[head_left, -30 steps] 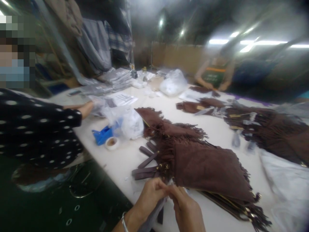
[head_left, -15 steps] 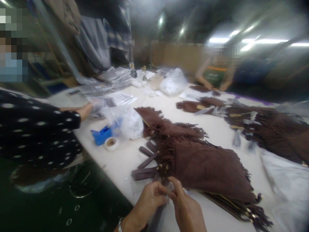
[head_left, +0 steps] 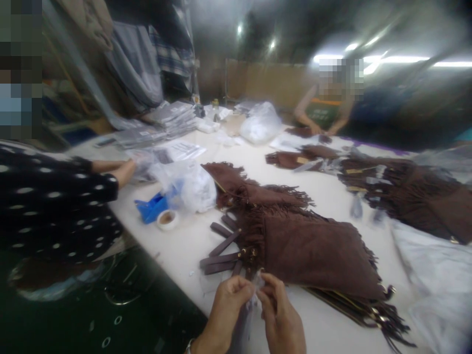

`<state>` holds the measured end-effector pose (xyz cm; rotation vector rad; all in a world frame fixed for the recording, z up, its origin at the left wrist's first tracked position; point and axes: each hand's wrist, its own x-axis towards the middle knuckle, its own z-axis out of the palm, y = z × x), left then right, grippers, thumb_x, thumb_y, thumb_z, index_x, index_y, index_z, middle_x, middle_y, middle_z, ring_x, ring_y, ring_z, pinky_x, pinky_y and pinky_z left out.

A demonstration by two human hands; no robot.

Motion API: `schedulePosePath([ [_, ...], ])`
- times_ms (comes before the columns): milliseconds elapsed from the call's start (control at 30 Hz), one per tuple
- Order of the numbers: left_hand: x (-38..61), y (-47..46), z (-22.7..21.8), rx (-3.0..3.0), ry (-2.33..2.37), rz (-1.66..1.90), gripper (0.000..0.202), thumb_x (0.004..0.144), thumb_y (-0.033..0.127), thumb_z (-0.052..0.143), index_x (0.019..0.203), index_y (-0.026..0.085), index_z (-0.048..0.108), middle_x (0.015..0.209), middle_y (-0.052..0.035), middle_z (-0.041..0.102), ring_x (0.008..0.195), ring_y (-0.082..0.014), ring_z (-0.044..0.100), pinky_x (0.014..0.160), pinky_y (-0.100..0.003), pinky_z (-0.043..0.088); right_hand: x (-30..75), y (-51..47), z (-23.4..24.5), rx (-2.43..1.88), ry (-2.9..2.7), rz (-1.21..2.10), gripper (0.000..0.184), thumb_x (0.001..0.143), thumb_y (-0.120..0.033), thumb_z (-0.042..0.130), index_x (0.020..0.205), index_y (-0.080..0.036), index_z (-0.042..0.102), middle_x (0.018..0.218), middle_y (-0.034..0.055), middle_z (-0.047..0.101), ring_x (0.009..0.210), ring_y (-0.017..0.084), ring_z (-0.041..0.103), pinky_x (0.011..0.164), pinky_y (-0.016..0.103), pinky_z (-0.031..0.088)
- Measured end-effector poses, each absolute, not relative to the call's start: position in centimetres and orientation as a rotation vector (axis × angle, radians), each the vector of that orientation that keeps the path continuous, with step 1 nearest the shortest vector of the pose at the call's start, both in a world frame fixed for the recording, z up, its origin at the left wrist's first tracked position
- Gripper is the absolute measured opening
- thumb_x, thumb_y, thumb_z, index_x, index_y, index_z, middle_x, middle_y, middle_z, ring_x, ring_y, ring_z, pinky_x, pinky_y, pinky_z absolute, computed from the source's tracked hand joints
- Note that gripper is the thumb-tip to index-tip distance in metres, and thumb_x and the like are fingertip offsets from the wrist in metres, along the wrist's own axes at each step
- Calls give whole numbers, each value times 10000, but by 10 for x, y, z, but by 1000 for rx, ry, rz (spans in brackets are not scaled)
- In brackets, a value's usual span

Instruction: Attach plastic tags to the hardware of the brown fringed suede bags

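My left hand [head_left: 226, 307] and my right hand [head_left: 280, 317] meet at the near edge of the white table [head_left: 184, 241], fingers pinched together on a small pale piece of wrapping [head_left: 254, 295] around a dark strap that hangs down between them. Just beyond my fingers lies a stack of brown suede fringed bags [head_left: 313, 250] with dark straps [head_left: 219, 253] and brass studs pointing left.
A person in a dark dotted top [head_left: 55, 206] stands at the left, hand near a clear plastic bag [head_left: 191, 187], a blue tape dispenser [head_left: 149, 207] and a tape roll [head_left: 166, 219]. More brown bags [head_left: 405, 191] lie right. Another person [head_left: 324, 110] works at the far side.
My hands have stayed together at the table edge, shifting slightly lower and left. The person at the left has drawn their hand back a little.
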<state>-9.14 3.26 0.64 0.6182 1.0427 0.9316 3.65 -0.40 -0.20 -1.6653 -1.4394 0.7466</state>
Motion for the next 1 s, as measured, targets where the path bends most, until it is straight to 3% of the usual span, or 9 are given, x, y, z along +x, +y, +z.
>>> schedulePosePath([
  [167,-89,28,6,496,927,945,227,738,340,736,741,145,620,618,-13,617,543,-137,544,562,-250,389,28,-9,-3,-1590,-1173,939,359,914,-409,488,1208,-204,471,767,0,648,537,141,583,516,232,492],
  [300,-90,27,1,441,872,941,181,758,294,719,769,140,626,663,-31,637,583,-145,566,588,-261,417,21,-8,-13,-1600,-1082,865,334,912,-435,485,1151,-202,489,756,0,650,531,139,589,515,232,492],
  [500,-90,27,3,390,933,933,194,734,286,733,756,134,615,646,-16,620,584,-137,546,601,-254,410,28,-15,-20,-1717,-1200,754,268,863,-493,553,887,-228,575,786,40,701,561,164,640,508,237,482],
  [633,-91,26,7,779,1150,956,151,806,294,662,751,158,623,636,17,568,603,-136,511,586,-241,371,30,-17,-4,-1650,-927,1057,376,799,-570,608,920,-214,619,707,9,661,510,148,582,476,241,473],
  [767,-90,19,16,1332,1262,1064,178,899,266,541,771,197,643,804,-30,609,797,-193,573,742,-279,427,22,-2,7,-1486,-566,1371,485,693,-628,685,829,-166,632,571,-23,567,480,136,521,408,229,429],
  [900,-89,12,20,1671,1262,1080,209,928,196,461,888,220,665,912,-70,630,895,-218,588,830,-309,440,14,12,10,-1467,-496,1357,453,663,-569,740,587,-165,549,473,-53,461,448,103,440,417,215,365],
  [1000,-89,10,19,1778,1299,1084,233,928,175,448,931,217,677,936,-92,647,930,-229,596,867,-321,444,12,14,10,-1417,-498,1324,438,670,-532,750,570,-157,547,507,-45,476,491,106,444,460,221,372],
])
